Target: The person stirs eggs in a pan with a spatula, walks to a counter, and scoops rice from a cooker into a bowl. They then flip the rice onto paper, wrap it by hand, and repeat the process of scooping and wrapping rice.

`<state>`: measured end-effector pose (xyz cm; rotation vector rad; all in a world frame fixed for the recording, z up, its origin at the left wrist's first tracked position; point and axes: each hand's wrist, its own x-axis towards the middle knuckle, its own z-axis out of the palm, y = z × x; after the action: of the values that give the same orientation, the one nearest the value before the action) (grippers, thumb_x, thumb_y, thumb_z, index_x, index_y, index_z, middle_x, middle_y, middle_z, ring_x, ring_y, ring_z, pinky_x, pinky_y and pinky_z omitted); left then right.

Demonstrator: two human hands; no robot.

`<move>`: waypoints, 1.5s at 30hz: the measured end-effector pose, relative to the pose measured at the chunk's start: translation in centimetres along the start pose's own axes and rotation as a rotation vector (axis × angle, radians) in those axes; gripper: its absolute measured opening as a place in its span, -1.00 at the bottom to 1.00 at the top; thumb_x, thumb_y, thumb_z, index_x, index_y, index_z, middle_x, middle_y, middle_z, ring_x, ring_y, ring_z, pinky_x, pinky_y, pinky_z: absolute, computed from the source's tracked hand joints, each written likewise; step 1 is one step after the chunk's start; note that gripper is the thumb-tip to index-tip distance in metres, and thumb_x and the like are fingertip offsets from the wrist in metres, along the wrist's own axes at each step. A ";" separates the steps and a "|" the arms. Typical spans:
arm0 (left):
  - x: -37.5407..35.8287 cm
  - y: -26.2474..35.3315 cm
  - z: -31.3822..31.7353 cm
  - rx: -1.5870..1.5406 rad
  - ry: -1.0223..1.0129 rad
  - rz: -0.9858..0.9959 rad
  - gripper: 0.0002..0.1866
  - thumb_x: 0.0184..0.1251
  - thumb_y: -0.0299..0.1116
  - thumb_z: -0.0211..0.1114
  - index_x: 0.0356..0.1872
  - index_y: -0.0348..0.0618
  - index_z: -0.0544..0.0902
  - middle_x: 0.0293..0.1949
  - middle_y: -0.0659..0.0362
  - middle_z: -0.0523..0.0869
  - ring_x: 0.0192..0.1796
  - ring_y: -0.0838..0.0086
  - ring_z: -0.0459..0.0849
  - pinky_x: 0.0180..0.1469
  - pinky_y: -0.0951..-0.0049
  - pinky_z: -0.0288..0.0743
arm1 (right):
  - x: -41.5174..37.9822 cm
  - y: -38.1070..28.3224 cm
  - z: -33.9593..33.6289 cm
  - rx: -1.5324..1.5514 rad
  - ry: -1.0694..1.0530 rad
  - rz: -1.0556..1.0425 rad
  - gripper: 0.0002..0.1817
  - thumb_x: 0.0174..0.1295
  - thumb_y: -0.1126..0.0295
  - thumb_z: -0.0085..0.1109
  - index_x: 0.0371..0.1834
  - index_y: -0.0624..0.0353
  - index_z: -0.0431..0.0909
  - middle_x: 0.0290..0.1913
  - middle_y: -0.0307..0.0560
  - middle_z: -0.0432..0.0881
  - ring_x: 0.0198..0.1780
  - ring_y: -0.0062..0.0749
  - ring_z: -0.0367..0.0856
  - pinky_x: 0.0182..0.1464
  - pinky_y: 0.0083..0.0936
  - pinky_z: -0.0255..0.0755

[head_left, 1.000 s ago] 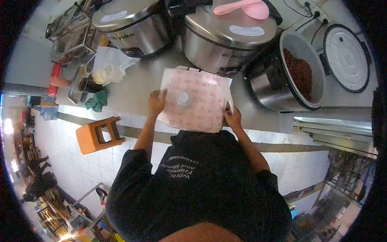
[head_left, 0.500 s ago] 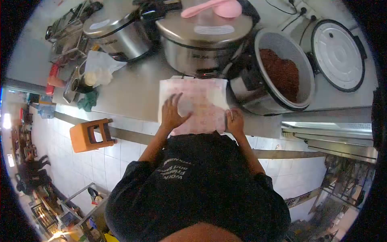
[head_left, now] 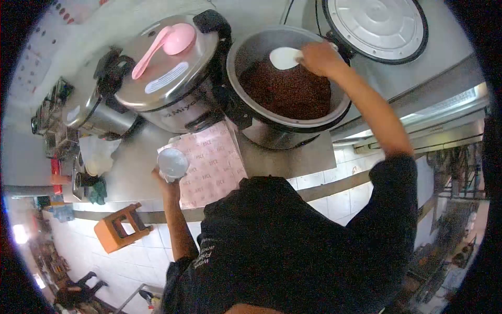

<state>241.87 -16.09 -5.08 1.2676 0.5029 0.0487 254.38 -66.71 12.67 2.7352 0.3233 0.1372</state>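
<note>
My right hand (head_left: 320, 58) is closed round the handle of a white rice paddle (head_left: 285, 58). The paddle's blade is over the far side of an uncovered rice cooker (head_left: 234, 83), above dark reddish-brown grains (head_left: 293, 94) that look like cooked rice. My left hand (head_left: 166, 179) grips a small round greyish bowl (head_left: 173, 163) with its round face upward. That bowl is over the left part of a stack of pink printed wrapping paper (head_left: 209, 170) lying on the steel counter.
A closed pressure cooker (head_left: 180, 107) carries a pink ladle (head_left: 178, 41), with another closed cooker (head_left: 99, 112) further left. The white lid (head_left: 377, 23) is tipped back behind the uncovered cooker. An orange stool (head_left: 117, 230) stands on the tiled floor.
My right hand has left the paper and now holds the white paddle over the cooker. My left hand now has the bowl, raised from the paper. The camera view has turned right.
</note>
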 end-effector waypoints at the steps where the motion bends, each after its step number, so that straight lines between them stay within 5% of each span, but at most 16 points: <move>1: -0.3 0.1 0.0 -0.036 -0.010 0.032 -0.37 0.33 0.16 -0.15 0.19 -0.15 0.36 0.23 0.05 0.37 0.20 0.22 0.44 0.18 0.15 0.36 | 2.1 1.0 3.8 -0.160 -0.003 -0.089 -0.71 0.12 0.19 0.05 -0.44 0.16 0.68 -0.40 0.05 0.69 -0.31 0.03 0.66 -0.18 -0.05 0.49; 4: -0.4 -0.9 -1.9 -0.150 -0.134 0.088 -0.34 0.33 0.17 -0.15 0.24 -0.13 0.34 0.23 0.08 0.37 0.25 0.23 0.39 0.23 0.08 0.29 | 7.3 1.9 11.2 -0.237 -0.084 -0.359 -0.81 0.05 0.32 0.10 -0.60 0.11 0.65 -0.49 -0.02 0.67 -0.40 -0.07 0.66 -0.39 -0.15 0.49; 7: -3.6 -0.9 0.2 -0.105 0.004 0.102 -0.32 0.30 0.19 -0.14 0.25 -0.12 0.35 0.19 0.09 0.42 0.25 0.24 0.37 0.20 0.06 0.30 | 9.1 1.3 11.5 -0.142 -0.092 -0.614 -0.84 -0.01 0.34 0.12 -0.58 0.12 0.67 -0.48 -0.01 0.68 -0.37 -0.06 0.67 -0.38 -0.14 0.49; 11: -6.8 -0.8 2.9 -0.322 0.187 -0.100 -0.31 0.27 0.23 -0.16 0.23 -0.08 0.37 0.18 0.10 0.42 0.21 0.21 0.41 0.00 0.01 0.46 | 10.7 -0.6 9.8 -0.150 -0.264 -0.615 -0.83 -0.03 0.32 0.14 -0.57 0.13 0.69 -0.46 0.00 0.69 -0.35 -0.05 0.67 -0.33 -0.16 0.52; 14: -5.6 -4.5 2.3 -0.227 0.078 -0.007 -0.31 0.25 0.25 -0.16 0.21 -0.04 0.39 0.17 0.11 0.43 0.17 0.18 0.44 -0.17 -0.04 0.51 | 10.0 -1.7 8.6 -0.137 -0.397 -0.640 -0.82 -0.02 0.32 0.14 -0.56 0.13 0.70 -0.44 0.03 0.69 -0.33 -0.05 0.68 -0.30 -0.18 0.53; 18: -5.1 -4.5 5.5 -0.226 0.107 -0.024 -0.27 0.21 0.28 -0.06 0.24 -0.02 0.23 0.13 -0.05 0.40 0.02 0.13 0.52 -0.39 0.15 0.55 | 8.0 -2.1 9.5 -0.151 -0.362 -0.715 -0.84 -0.03 0.33 0.13 -0.53 0.09 0.70 -0.40 0.00 0.70 -0.33 -0.07 0.68 -0.28 -0.20 0.56; 22: -4.2 -2.1 7.6 -0.332 -0.065 -0.174 -0.29 0.17 0.24 -0.04 0.16 -0.15 0.34 0.01 -0.04 0.50 -0.12 0.09 0.60 -0.44 0.12 0.56 | 6.9 -3.7 8.3 -0.109 -0.398 -0.707 -0.84 -0.07 0.34 0.15 -0.52 0.11 0.70 -0.41 -0.01 0.70 -0.33 -0.07 0.68 -0.27 -0.20 0.57; 24: -2.7 -3.1 6.6 -0.235 -0.098 -0.165 -0.32 0.21 0.19 -0.08 0.16 -0.16 0.36 -0.01 -0.02 0.52 -0.14 0.08 0.62 -0.43 0.10 0.57 | 7.0 -4.3 8.6 -0.114 -0.450 -0.691 -0.84 -0.08 0.34 0.15 -0.53 0.12 0.70 -0.42 0.00 0.70 -0.33 -0.07 0.68 -0.27 -0.20 0.56; 26: -3.0 -1.4 7.9 -0.466 -0.147 -0.262 -0.37 0.25 0.14 -0.07 0.17 -0.16 0.36 0.01 -0.01 0.51 -0.07 0.10 0.61 -0.39 0.09 0.59 | 7.0 -4.3 8.3 -0.113 -0.473 -0.692 -0.84 -0.09 0.34 0.15 -0.53 0.12 0.69 -0.43 0.01 0.69 -0.34 -0.06 0.68 -0.27 -0.20 0.56; 32: -1.6 -3.8 6.7 -0.380 -0.065 -0.209 -0.31 0.25 0.16 -0.06 0.23 -0.17 0.32 0.16 -0.01 0.41 0.14 0.18 0.46 0.02 0.05 0.51 | 6.1 -4.4 5.4 -0.148 -0.530 -0.746 -0.85 -0.07 0.34 0.15 -0.53 0.12 0.69 -0.43 0.00 0.69 -0.35 -0.07 0.69 -0.31 -0.18 0.56; 38: -1.3 -3.3 7.2 -0.298 -0.128 -0.160 -0.30 0.28 0.20 -0.03 0.25 -0.15 0.27 0.21 0.00 0.37 0.17 0.21 0.44 0.15 0.11 0.45 | 4.3 -5.6 3.1 -0.060 -0.575 -0.715 -0.83 -0.05 0.34 0.14 -0.53 0.16 0.69 -0.44 0.04 0.69 -0.35 -0.09 0.69 -0.31 -0.19 0.56; 45: -1.5 1.6 10.0 -0.452 -0.203 -0.199 -0.30 0.30 0.14 -0.22 0.18 -0.27 0.42 0.11 0.01 0.52 0.16 0.23 0.49 0.17 0.18 0.39 | 1.9 -6.3 1.6 0.062 -0.682 -0.705 -0.77 -0.10 0.25 0.19 -0.52 0.17 0.69 -0.43 0.08 0.68 -0.32 -0.02 0.69 -0.26 -0.14 0.55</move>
<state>244.82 -25.03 -1.03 0.7665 0.4109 -0.1275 255.13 -61.15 8.87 2.3597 1.0373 -0.9643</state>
